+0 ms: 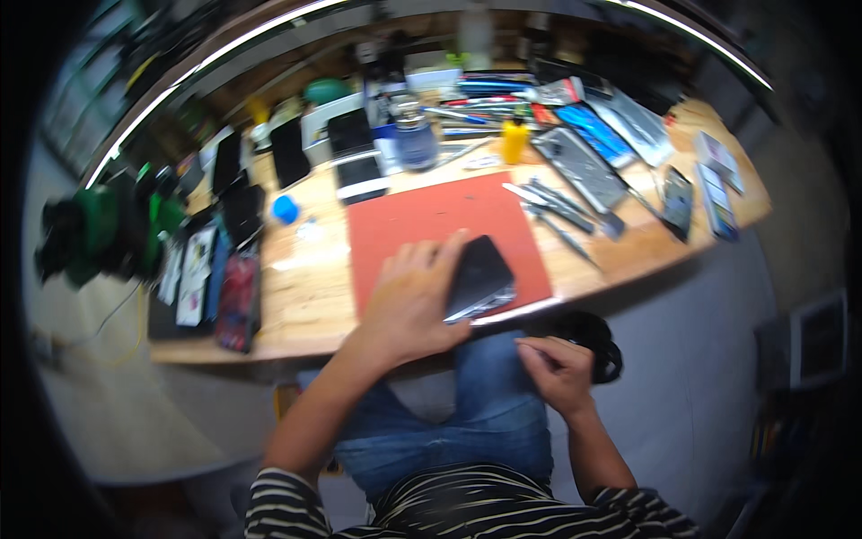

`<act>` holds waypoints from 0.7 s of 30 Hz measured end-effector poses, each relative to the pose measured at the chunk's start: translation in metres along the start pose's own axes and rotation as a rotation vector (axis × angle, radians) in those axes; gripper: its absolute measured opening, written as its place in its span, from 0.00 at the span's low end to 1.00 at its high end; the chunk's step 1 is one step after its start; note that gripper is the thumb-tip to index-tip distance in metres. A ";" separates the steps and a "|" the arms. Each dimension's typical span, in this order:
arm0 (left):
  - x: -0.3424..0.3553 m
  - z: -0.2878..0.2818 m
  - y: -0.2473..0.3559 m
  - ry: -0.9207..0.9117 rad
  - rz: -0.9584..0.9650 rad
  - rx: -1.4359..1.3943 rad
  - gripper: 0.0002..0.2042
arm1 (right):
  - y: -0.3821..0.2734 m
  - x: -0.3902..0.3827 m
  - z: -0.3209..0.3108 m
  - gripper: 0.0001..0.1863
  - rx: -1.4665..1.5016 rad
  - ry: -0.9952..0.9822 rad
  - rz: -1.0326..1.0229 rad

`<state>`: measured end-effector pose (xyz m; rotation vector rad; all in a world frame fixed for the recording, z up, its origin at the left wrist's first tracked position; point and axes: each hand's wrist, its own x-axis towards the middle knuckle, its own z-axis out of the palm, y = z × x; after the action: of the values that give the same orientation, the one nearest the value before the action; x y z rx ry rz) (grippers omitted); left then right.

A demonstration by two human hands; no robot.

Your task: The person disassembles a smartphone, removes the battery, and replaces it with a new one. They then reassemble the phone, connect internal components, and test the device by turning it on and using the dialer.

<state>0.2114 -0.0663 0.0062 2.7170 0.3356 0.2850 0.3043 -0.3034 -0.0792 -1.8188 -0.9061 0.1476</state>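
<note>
find black smartphone over orange-red mat, close to near edge of surface, right of its middle; cannot tell whether flat or raised. likely light, stiff, slick on glass, fragile if dropped or bent. best to grip by side edges. appears to slant along long axis from under left hand toward far right corner; cannot tell top end from bottom. with left hand clamped on left part; with right hand apart from it, above denim-clad lap, fingers curled, cannot tell whether pinching anything.
</note>
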 end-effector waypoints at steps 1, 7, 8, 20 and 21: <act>0.000 0.002 0.000 0.006 -0.012 0.007 0.50 | 0.001 -0.004 0.005 0.06 0.094 0.028 0.045; 0.002 0.007 -0.002 0.016 0.015 -0.006 0.49 | 0.010 -0.007 0.004 0.05 0.105 -0.018 0.128; 0.001 0.007 -0.002 0.033 0.018 0.000 0.49 | 0.010 -0.006 0.002 0.05 0.112 -0.021 0.137; -0.001 0.010 -0.002 0.091 0.019 -0.003 0.48 | -0.011 0.008 0.007 0.06 0.042 -0.007 0.026; -0.001 0.008 -0.002 0.077 0.008 -0.004 0.48 | -0.012 0.008 0.008 0.06 0.016 -0.011 -0.006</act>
<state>0.2119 -0.0673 -0.0024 2.7086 0.3448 0.3926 0.3004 -0.2904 -0.0700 -1.8020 -0.9153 0.1603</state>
